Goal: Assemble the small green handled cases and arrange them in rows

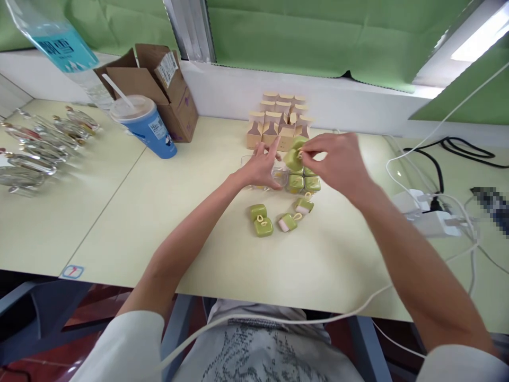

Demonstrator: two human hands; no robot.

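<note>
My right hand pinches a small green block with a pale loop, lifted just above the table. My left hand rests beside it with fingers partly spread, touching a clear plastic case on the table. Several more green blocks sit under and in front of the hands, with two closer to me. Behind them stands a cluster of small tan paper boxes.
A blue cup with lid and straw and an open cardboard box stand at the back left. Clear packets lie at far left. A white power strip and cables lie at right. A water bottle is top left.
</note>
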